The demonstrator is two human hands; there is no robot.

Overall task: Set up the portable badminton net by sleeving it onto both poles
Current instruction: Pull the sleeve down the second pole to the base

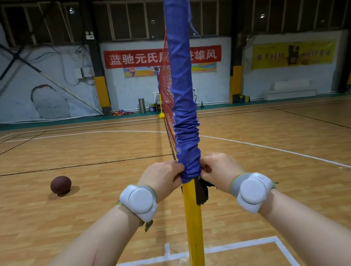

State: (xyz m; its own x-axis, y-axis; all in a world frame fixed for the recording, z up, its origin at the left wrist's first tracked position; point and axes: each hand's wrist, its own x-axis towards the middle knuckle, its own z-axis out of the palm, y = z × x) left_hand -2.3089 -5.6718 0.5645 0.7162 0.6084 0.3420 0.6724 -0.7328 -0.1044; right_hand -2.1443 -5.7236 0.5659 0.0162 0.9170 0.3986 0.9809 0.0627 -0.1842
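A yellow pole [193, 225] stands upright right in front of me. The net's blue sleeve [181, 81] covers its upper part and is bunched into folds just above my hands. My left hand [161, 177] pinches the sleeve's lower hem from the left. My right hand [217, 168] pinches the same hem from the right. The red net [166, 93] stretches away from the sleeve to the far yellow pole [161, 106] on its yellow base. A black strap [201, 191] hangs beside the pole under my right hand.
A dark brown ball [61, 184] lies on the wooden court floor to the left. White court lines [152, 260] cross near the pole's foot. A metal bin [142, 105] and a white bench [290, 93] stand along the far wall.
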